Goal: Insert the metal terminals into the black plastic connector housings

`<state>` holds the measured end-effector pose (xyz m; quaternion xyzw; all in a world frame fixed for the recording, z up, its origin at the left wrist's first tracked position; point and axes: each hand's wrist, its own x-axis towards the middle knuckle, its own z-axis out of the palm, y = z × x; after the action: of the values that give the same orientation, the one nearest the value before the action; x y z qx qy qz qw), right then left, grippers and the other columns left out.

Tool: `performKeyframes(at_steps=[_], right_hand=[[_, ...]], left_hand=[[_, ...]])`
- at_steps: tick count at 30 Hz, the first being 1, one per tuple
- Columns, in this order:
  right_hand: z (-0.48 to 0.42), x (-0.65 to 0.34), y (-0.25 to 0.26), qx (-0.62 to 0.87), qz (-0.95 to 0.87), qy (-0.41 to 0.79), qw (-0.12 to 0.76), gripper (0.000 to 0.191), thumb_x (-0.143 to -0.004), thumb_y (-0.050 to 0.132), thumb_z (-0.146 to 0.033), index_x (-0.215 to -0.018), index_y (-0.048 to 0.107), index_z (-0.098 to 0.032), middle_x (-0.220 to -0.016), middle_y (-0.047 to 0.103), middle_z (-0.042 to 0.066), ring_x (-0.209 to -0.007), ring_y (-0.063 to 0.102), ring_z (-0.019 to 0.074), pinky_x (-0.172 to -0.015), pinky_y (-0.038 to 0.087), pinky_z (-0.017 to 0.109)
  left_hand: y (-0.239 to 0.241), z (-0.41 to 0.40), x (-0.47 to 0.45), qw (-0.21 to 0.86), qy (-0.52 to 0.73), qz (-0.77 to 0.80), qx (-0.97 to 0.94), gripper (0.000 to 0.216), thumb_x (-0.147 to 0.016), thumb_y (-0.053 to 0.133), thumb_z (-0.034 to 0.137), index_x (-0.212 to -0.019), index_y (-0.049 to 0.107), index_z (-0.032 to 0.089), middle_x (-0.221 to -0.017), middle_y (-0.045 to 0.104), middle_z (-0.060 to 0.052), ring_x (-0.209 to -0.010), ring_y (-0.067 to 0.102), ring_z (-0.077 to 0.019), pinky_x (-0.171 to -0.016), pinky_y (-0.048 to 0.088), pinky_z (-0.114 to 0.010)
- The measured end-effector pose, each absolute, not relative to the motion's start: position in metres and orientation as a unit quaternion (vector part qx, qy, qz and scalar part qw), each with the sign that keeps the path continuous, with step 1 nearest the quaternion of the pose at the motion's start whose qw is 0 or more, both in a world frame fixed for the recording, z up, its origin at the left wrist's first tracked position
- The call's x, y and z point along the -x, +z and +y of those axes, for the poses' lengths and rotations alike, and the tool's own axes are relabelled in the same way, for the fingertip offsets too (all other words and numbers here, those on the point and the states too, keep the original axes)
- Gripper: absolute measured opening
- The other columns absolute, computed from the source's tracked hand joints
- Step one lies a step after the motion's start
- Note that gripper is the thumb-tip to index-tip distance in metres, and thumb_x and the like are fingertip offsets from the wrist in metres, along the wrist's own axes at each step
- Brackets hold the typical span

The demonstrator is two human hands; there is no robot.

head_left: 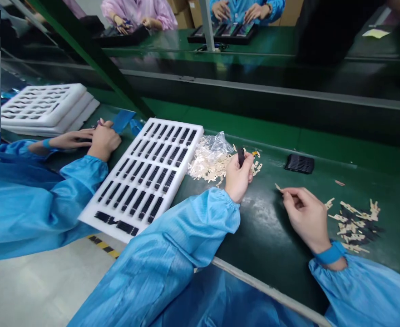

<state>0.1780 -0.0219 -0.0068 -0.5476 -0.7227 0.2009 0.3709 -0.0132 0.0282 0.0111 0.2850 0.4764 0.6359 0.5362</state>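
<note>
My left hand (238, 178) is closed on a small black part (241, 157), with a yellow-orange strip (255, 154) showing by the fingertips. Pinched between thumb and fingers of my right hand (305, 213) is a small cream-coloured flat piece (278, 186). Behind my left hand lies a heap of similar cream pieces (209, 169), partly under a clear plastic bag (216, 143). To the right of my right hand, cream and black pieces (354, 225) lie scattered together. A row of black parts (299, 163) rests farther back on the green bench.
A white foam tray (141, 178) with rows of black parts stands at my left. Beyond it are a co-worker's hands (101, 138) and stacked white trays (46, 109). A green post (94, 54) slants across. More people work at the opposite bench (165, 41).
</note>
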Motion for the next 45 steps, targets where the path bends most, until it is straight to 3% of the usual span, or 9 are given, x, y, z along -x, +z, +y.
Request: performKeyframes(at_steps=[6,10,15,21,26,30,35,40,45], right_hand=[[-0.009,-0.163,-0.004,0.5,-0.781,0.165,0.337,0.02,-0.096,0.068,-0.034,-0.082,0.066,-0.02,-0.078,0.064,0.002,-0.066,0.057,0.0156,-0.065,0.044,0.031],[-0.02,-0.175,-0.004,0.526,-0.727,0.192,0.397,0.02,-0.099,0.063,-0.032,-0.083,0.068,-0.02,-0.076,0.065,0.001,-0.063,0.057,0.0144,-0.061,0.044,0.029],[-0.026,-0.188,-0.008,0.58,-0.646,0.206,0.45,0.023,-0.097,0.064,-0.035,-0.08,0.068,-0.02,-0.072,0.066,0.002,-0.06,0.058,0.0149,-0.057,0.043,0.029],[-0.024,-0.184,-0.008,0.598,-0.614,0.251,0.45,0.026,-0.095,0.067,-0.04,-0.079,0.071,-0.02,-0.074,0.07,0.004,-0.062,0.06,0.0155,-0.059,0.045,0.03],[-0.024,-0.184,0.002,0.594,-0.541,0.382,0.457,0.04,-0.096,0.063,-0.053,-0.077,0.072,-0.019,-0.064,0.065,0.002,-0.05,0.052,0.0118,-0.05,0.042,0.026],[-0.019,-0.19,0.009,0.573,-0.491,0.515,0.407,0.045,-0.09,0.068,-0.06,-0.075,0.072,-0.017,-0.061,0.062,0.001,-0.043,0.045,0.0074,-0.041,0.032,0.023],[-0.016,-0.196,0.012,0.54,-0.474,0.6,0.352,0.045,-0.092,0.067,-0.059,-0.081,0.074,-0.016,-0.058,0.06,0.0,-0.042,0.04,0.0054,-0.039,0.025,0.021],[-0.017,-0.194,0.012,0.547,-0.456,0.608,0.353,0.035,-0.084,0.079,-0.05,-0.077,0.068,-0.018,-0.049,0.049,-0.005,-0.044,0.037,0.0055,-0.042,0.025,0.02],[-0.016,-0.191,0.008,0.576,-0.448,0.516,0.448,0.024,-0.082,0.081,-0.04,-0.084,0.069,-0.019,-0.054,0.052,-0.005,-0.047,0.042,0.0071,-0.044,0.03,0.02]], left_hand=[[0.014,0.019,0.009,0.522,0.594,0.492,-0.365,0.029,-0.09,0.068,0.044,-0.094,0.055,0.019,-0.06,0.047,0.009,-0.046,0.043,-0.0045,-0.047,0.034,-0.02],[0.011,0.007,0.001,0.583,0.509,0.441,-0.455,0.031,-0.088,0.071,0.045,-0.092,0.058,0.017,-0.065,0.058,0.005,-0.061,0.058,-0.0081,-0.067,0.047,-0.023],[0.0,0.006,0.0,0.653,0.386,0.395,-0.518,0.029,-0.091,0.068,0.043,-0.094,0.061,0.015,-0.072,0.069,-0.002,-0.074,0.065,-0.013,-0.081,0.048,-0.028],[-0.002,0.027,0.019,0.431,0.534,0.528,-0.501,0.02,-0.095,0.063,0.037,-0.095,0.059,0.017,-0.081,0.067,-0.001,-0.074,0.065,-0.0117,-0.077,0.05,-0.026],[-0.006,0.014,0.022,0.241,0.453,0.474,-0.716,0.026,-0.096,0.065,0.043,-0.103,0.067,0.018,-0.083,0.068,-0.002,-0.069,0.061,-0.0114,-0.074,0.052,-0.026],[-0.009,0.012,0.024,0.027,0.41,0.398,-0.82,0.025,-0.099,0.062,0.043,-0.103,0.07,0.019,-0.081,0.07,-0.004,-0.082,0.068,-0.0168,-0.087,0.055,-0.031],[-0.008,0.015,0.024,-0.064,0.419,0.342,-0.839,0.022,-0.1,0.061,0.04,-0.103,0.069,0.02,-0.077,0.068,-0.002,-0.082,0.068,-0.016,-0.089,0.054,-0.029],[-0.009,0.008,0.021,0.001,0.384,0.353,-0.853,0.023,-0.1,0.062,0.041,-0.108,0.068,0.02,-0.081,0.067,-0.003,-0.083,0.066,-0.0169,-0.081,0.051,-0.029],[-0.006,0.0,0.01,0.394,0.327,0.455,-0.728,0.039,-0.1,0.06,0.042,-0.129,0.052,0.018,-0.088,0.065,-0.001,-0.071,0.064,-0.0133,-0.07,0.054,-0.028]])
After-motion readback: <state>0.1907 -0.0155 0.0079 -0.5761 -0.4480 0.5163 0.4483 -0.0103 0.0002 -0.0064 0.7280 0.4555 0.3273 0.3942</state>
